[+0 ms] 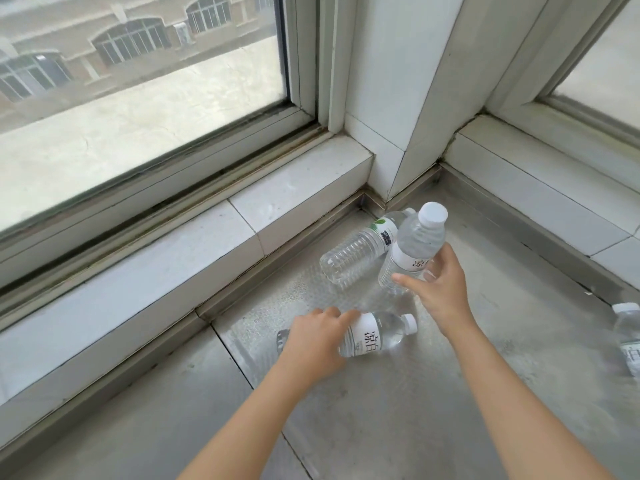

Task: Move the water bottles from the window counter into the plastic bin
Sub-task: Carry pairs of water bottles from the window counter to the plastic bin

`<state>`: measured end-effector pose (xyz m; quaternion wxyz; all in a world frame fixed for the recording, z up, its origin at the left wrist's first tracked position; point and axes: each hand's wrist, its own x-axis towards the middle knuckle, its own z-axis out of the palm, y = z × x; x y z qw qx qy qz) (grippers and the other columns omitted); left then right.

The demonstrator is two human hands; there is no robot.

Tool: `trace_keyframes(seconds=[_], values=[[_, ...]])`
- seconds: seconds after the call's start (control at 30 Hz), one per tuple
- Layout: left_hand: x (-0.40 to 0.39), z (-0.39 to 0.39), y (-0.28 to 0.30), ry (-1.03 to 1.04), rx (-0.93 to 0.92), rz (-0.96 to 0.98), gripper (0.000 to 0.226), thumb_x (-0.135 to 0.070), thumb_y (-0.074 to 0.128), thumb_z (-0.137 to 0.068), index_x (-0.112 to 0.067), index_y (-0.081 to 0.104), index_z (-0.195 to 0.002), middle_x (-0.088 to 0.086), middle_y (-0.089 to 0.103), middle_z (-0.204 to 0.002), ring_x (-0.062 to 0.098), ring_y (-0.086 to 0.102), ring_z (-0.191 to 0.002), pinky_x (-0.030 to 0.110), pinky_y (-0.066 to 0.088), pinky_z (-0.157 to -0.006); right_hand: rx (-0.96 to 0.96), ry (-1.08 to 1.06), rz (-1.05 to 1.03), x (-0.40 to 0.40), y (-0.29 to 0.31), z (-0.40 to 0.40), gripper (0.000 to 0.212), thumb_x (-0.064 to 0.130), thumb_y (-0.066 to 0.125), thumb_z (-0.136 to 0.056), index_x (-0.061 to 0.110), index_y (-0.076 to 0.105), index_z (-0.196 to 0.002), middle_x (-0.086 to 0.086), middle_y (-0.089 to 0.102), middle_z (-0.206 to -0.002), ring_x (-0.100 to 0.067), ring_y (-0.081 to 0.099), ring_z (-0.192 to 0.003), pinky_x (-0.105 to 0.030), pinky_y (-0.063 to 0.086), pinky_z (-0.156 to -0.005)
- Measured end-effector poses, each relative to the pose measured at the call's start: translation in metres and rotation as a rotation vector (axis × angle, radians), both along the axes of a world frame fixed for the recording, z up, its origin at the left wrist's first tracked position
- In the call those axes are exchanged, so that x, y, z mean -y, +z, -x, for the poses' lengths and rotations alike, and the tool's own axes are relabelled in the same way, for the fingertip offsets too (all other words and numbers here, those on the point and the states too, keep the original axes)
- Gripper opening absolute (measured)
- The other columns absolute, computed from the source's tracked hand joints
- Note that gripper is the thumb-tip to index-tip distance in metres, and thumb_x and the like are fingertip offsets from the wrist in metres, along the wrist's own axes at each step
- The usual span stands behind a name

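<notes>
Early going, I'd say: no bin in sight, four bottles by the window. The right hand (441,289) fingers wrap one bottle (414,251), lifted; the left hand (317,344) fingers close over another (375,336) lying on the surface (433,410). Beyond the fingers lies a third (360,249); a fourth (628,334) far right.

We list: clear bottles with white caps (433,213); white labels (369,336) printed with dark characters; one label (382,232) bearing a green leaf; grey metal counter (398,410), embossed; white window frame (398,81).
</notes>
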<state>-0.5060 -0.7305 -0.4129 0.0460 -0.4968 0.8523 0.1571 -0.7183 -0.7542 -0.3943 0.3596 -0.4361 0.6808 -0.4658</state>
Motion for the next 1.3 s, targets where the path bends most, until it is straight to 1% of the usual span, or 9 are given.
trace_keyframes(seconds=[0.17,0.3,0.43,0.53,0.63,0.87,0.97,1.17,1.3], values=[[-0.006,-0.025,0.009,0.213,-0.225,-0.108,0.072,-0.039,0.069,-0.076,-0.045,0.039,-0.141,-0.013,0.058,-0.122,0.016,0.059,-0.107,0.027,0.039,-0.072,-0.011,-0.035,0.006,-0.002,0.006,0.003,0.073,-0.002,0.084,-0.062,0.024,0.053,-0.123,0.015,0.062,-0.117,0.005,0.056,-0.110,-0.019,0.045,-0.085],[-0.019,-0.051,0.027,0.557,-0.675,-0.236,0.072,-0.031,0.087,-0.058,-0.059,0.052,-0.114,-0.030,0.064,-0.108,-0.004,0.059,-0.098,0.024,0.043,-0.077,-0.047,-0.056,0.025,-0.009,0.020,0.002,0.072,0.002,0.086,-0.060,0.021,0.053,-0.122,0.000,0.062,-0.120,-0.014,0.058,-0.113,-0.032,0.050,-0.090],[-0.029,-0.066,0.043,0.795,-1.054,-0.320,0.072,-0.015,0.095,-0.055,-0.047,0.060,-0.110,-0.019,0.072,-0.100,-0.005,0.066,-0.086,0.022,0.049,-0.077,-0.026,-0.044,0.042,-0.026,0.039,-0.013,0.075,0.007,0.089,-0.058,0.024,0.054,-0.122,0.000,0.063,-0.120,-0.015,0.059,-0.112,-0.035,0.051,-0.088],[-0.038,-0.073,0.062,0.856,-1.220,-0.321,0.072,-0.021,0.097,-0.051,-0.044,0.062,-0.109,-0.011,0.074,-0.104,0.004,0.070,-0.092,0.034,0.056,-0.083,0.017,-0.041,0.065,-0.046,0.054,-0.032,0.077,0.008,0.089,-0.059,0.028,0.054,-0.124,0.002,0.062,-0.118,-0.016,0.059,-0.112,-0.033,0.051,-0.087],[-0.054,-0.083,0.088,0.866,-1.298,-0.279,0.075,-0.029,0.095,-0.046,-0.044,0.061,-0.111,-0.007,0.075,-0.106,0.012,0.071,-0.097,0.042,0.057,-0.087,0.055,-0.006,0.089,-0.069,0.075,-0.053,0.082,0.011,0.090,-0.058,0.031,0.053,-0.128,0.002,0.063,-0.114,-0.018,0.062,-0.108,-0.043,0.052,-0.093],[-0.124,-0.113,0.150,0.919,-1.348,-0.103,0.078,-0.011,0.096,-0.052,-0.045,0.057,-0.110,-0.004,0.075,-0.103,0.013,0.072,-0.093,0.034,0.056,-0.081,0.179,0.156,0.134,-0.130,0.127,-0.099,0.090,0.015,0.090,-0.052,0.032,0.051,-0.131,0.000,0.066,-0.111,-0.016,0.065,-0.103,-0.046,0.048,-0.100],[-0.165,-0.122,0.168,0.973,-1.382,-0.025,0.083,-0.012,0.097,-0.050,-0.043,0.057,-0.115,-0.004,0.075,-0.106,0.018,0.072,-0.097,0.042,0.056,-0.087,0.243,0.262,0.150,-0.157,0.143,-0.114,0.090,0.019,0.088,-0.047,0.032,0.053,-0.129,-0.001,0.068,-0.111,-0.015,0.068,-0.099,-0.040,0.050,-0.096],[-0.263,-0.139,0.191,1.066,-1.430,0.141,0.087,-0.024,0.097,-0.038,-0.045,0.058,-0.112,-0.005,0.076,-0.103,0.017,0.072,-0.096,0.038,0.056,-0.083,0.357,0.457,0.174,-0.221,0.165,-0.146,0.088,0.021,0.088,-0.042,0.035,0.054,-0.122,-0.002,0.068,-0.112,-0.021,0.068,-0.100,-0.048,0.051,-0.094],[-0.331,-0.154,0.203,1.107,-1.453,0.263,0.092,-0.031,0.094,-0.034,-0.040,0.059,-0.118,-0.004,0.076,-0.103,0.017,0.072,-0.096,0.037,0.054,-0.083,0.404,0.628,0.183,-0.264,0.176,-0.174,0.085,0.011,0.094,-0.044,0.045,0.058,-0.113,0.001,0.069,-0.111,-0.020,0.069,-0.099,-0.043,0.054,-0.086]])
